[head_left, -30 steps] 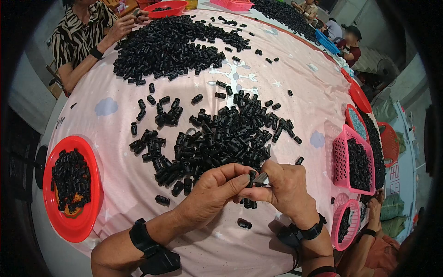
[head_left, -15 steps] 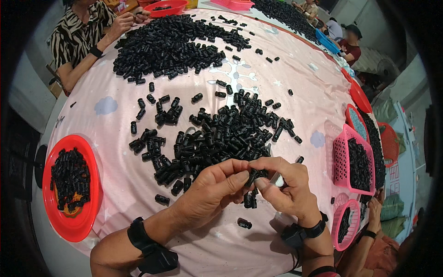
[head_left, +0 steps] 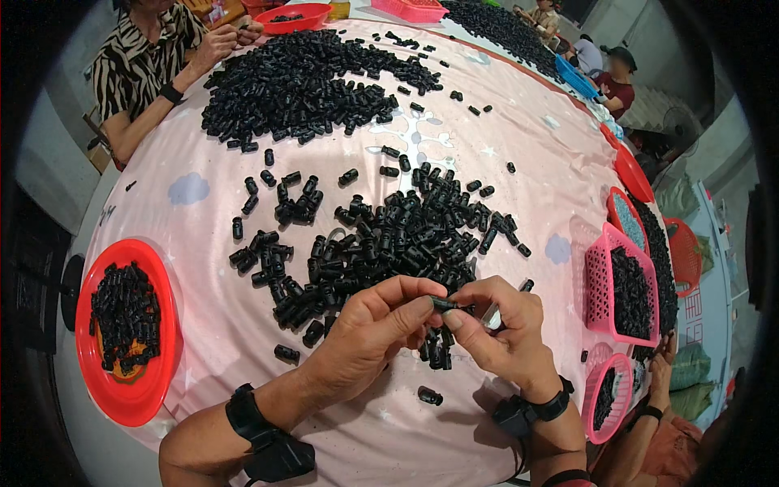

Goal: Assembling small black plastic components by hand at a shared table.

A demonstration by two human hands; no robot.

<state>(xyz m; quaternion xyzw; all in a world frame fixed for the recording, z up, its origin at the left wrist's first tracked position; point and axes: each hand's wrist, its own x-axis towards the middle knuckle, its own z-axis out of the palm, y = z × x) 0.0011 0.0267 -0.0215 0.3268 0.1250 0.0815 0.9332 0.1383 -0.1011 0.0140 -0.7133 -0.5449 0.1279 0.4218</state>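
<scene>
Between the fingertips of both hands is a small black plastic cord lock (head_left: 443, 303), mostly covered by the fingers. My left hand (head_left: 377, 325) pinches one end of it with thumb and index finger. At the other end, the thumb and index finger of my right hand (head_left: 511, 333) close on it. A pale, shiny object (head_left: 492, 317) shows partly inside the right hand; its kind is hidden. Just beyond the hands lies a loose heap of similar black cord locks (head_left: 406, 235). One single piece (head_left: 430, 395) rests near my wrists.
A red plate (head_left: 168, 341) of black pieces sits at left. Pink baskets (head_left: 596, 284) and a bowl of pale bits (head_left: 626, 217) line the right. A bigger black pile (head_left: 292, 89) lies far off, near a person in a patterned shirt (head_left: 150, 49). Another person's hand (head_left: 661, 377) is at right.
The cord lock between my fingertips has turned to lie more level. My fingers have shifted slightly around it, with both hands staying in nearly the same place.
</scene>
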